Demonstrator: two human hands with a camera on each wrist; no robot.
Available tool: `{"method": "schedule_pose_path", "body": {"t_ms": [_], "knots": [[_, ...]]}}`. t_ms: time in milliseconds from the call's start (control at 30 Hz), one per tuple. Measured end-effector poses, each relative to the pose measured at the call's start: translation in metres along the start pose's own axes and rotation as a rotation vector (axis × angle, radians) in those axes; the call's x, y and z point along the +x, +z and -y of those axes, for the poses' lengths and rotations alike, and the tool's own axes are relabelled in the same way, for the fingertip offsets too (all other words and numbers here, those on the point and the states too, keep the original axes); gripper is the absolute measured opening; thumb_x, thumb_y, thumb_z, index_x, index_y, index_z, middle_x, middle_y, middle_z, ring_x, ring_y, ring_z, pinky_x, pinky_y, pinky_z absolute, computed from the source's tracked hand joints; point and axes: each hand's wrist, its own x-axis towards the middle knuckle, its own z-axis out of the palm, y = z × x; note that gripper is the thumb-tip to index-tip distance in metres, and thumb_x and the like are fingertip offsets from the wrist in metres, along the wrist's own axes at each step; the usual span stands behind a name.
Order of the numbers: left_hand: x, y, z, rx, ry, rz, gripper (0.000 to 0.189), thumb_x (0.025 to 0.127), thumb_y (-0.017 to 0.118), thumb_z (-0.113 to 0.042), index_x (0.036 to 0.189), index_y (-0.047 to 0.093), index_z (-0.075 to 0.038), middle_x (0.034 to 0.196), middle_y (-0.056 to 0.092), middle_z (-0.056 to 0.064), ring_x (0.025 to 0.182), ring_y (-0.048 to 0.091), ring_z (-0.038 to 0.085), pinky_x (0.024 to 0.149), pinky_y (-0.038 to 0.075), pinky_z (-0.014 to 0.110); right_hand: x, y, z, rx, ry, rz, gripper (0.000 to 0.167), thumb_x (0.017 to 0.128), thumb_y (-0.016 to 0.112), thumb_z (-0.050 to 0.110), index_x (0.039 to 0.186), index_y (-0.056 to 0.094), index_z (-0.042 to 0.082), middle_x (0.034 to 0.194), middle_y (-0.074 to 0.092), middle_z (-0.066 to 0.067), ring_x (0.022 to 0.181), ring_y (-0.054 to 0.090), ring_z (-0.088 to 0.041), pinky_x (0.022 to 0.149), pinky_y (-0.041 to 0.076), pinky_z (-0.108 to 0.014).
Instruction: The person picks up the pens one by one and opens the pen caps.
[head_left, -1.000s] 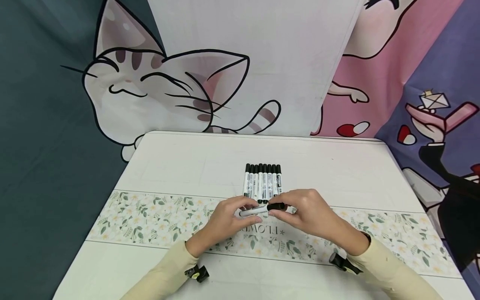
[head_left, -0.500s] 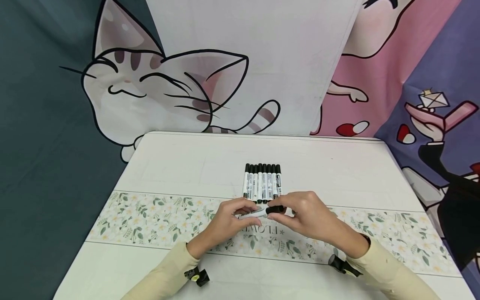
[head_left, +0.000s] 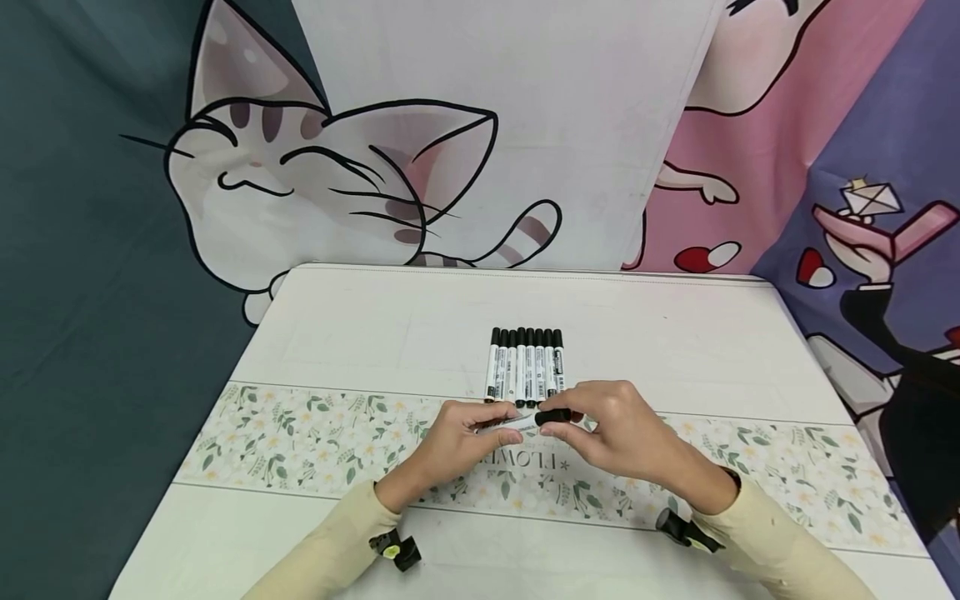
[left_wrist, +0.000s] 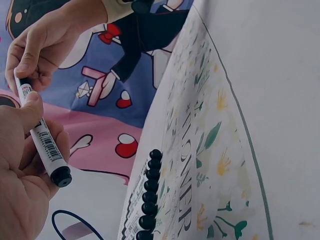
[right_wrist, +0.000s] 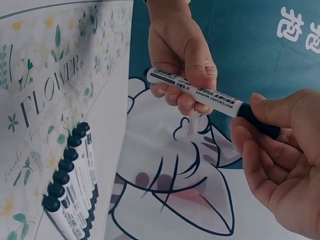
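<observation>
A whiteboard marker [right_wrist: 225, 105] with a white barrel and black cap is held between both hands. My left hand [head_left: 453, 442] grips the barrel, thumb on one side and fingers curled on the other. At the other end, my right hand [head_left: 618, 425] pinches the black cap [right_wrist: 262, 122], which sits on the barrel. The marker lies nearly level in the head view, just on the near side of a row of matching markers [head_left: 529, 367]. In the left wrist view, the barrel's black end [left_wrist: 61, 176] pokes out below the left fingers.
The row's several markers lie side by side on the white table [head_left: 360, 325], caps pointing away. A floral strip [head_left: 300, 437] with printed lettering crosses the table under the hands. Cartoon cloths [head_left: 585, 125] hang behind it, and each wrist carries a small black camera [head_left: 395, 550].
Both hands stay in nearly the same place with the marker between them. The left thumb now covers more of the barrel than a second ago, and the marker's tilt has shifted slightly.
</observation>
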Motion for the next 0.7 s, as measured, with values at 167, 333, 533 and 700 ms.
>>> {"method": "schedule_pose_path", "body": {"t_ms": [167, 333, 533, 700], "knots": [[0.000, -0.001, -0.001, -0.047, -0.020, 0.013, 0.016, 0.094, 0.074, -0.012, 0.108, 0.077, -0.004, 0.073, 0.065, 0.004, 0.055, 0.037, 0.000, 0.051, 0.038, 0.018, 0.001, 0.001, -0.001, 0.016, -0.031, -0.022, 0.017, 0.099, 0.071, 0.023, 0.102, 0.077, 0.007, 0.087, 0.077, 0.000, 0.073, 0.070, -0.005, 0.065, 0.056, -0.018], [0.000, -0.001, 0.000, -0.059, -0.003, 0.008, 0.017, 0.093, 0.075, -0.008, 0.107, 0.076, 0.000, 0.079, 0.069, 0.002, 0.055, 0.038, -0.001, 0.052, 0.043, 0.020, 0.001, 0.003, -0.002, 0.021, -0.050, -0.035, 0.021, 0.101, 0.068, 0.026, 0.101, 0.077, 0.008, 0.086, 0.076, 0.001, 0.072, 0.069, -0.004, 0.064, 0.055, -0.015], [0.000, -0.002, 0.000, -0.083, 0.011, 0.009, 0.019, 0.092, 0.074, -0.003, 0.110, 0.075, 0.005, 0.085, 0.074, 0.006, 0.056, 0.039, -0.001, 0.052, 0.045, 0.021, 0.001, 0.003, -0.003, 0.021, -0.045, -0.020, 0.028, 0.103, 0.064, 0.032, 0.100, 0.077, 0.007, 0.086, 0.076, 0.002, 0.072, 0.068, -0.003, 0.065, 0.054, -0.014], [-0.004, -0.004, -0.004, -0.101, 0.000, -0.019, 0.021, 0.092, 0.073, 0.001, 0.111, 0.074, 0.008, 0.080, 0.073, 0.011, 0.050, 0.035, -0.003, 0.043, 0.038, 0.018, 0.002, -0.007, -0.002, 0.069, -0.022, -0.039, 0.028, 0.101, 0.065, 0.032, 0.103, 0.078, 0.007, 0.089, 0.077, 0.001, 0.072, 0.068, -0.003, 0.065, 0.054, -0.016]]}}
